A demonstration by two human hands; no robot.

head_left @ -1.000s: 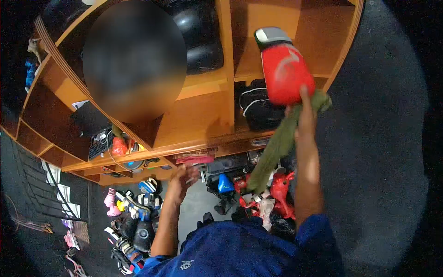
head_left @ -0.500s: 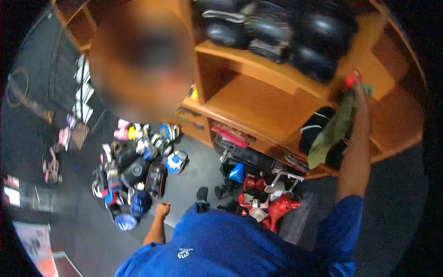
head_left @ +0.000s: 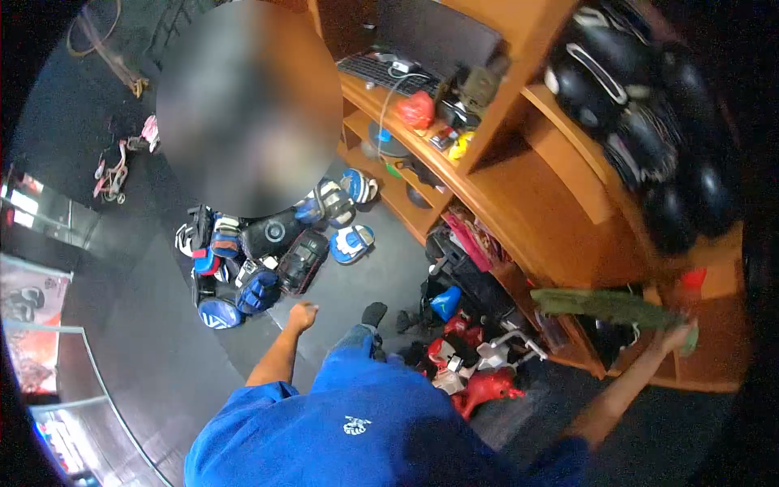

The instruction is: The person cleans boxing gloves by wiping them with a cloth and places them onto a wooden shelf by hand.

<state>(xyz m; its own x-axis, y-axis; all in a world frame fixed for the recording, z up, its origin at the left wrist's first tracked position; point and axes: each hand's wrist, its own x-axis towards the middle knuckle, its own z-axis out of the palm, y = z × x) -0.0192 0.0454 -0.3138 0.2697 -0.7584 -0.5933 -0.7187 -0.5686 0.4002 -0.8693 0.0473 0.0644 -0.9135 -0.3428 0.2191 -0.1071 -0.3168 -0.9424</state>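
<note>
My right hand (head_left: 675, 334), at the right, is closed around one end of a long olive-green cloth (head_left: 596, 305), which stretches leftward in front of the wooden cabinet. A blurred red thing (head_left: 692, 280) shows just above that hand; whether it is held or sits on the shelf I cannot tell. My left hand (head_left: 303, 316) hangs low over the grey floor with its fingers curled and nothing visible in them. Ahead of it lies a heap of sports pads, including a black pad (head_left: 303, 261) and a blue-and-white pad (head_left: 351, 243).
Black padded gear fills an upper shelf of the wooden cabinet (head_left: 560, 183). A keyboard (head_left: 393, 75) and a red bag (head_left: 416, 110) rest on its desk part. Red gear (head_left: 487, 390) lies by my feet. A metal-framed panel (head_left: 97, 365) stands left. A blurred disc covers the upper left.
My view has turned left, bringing the desk part into sight. The right hand, still gripping the green cloth, appears lower, and the cloth now extends nearly level instead of hanging down.
</note>
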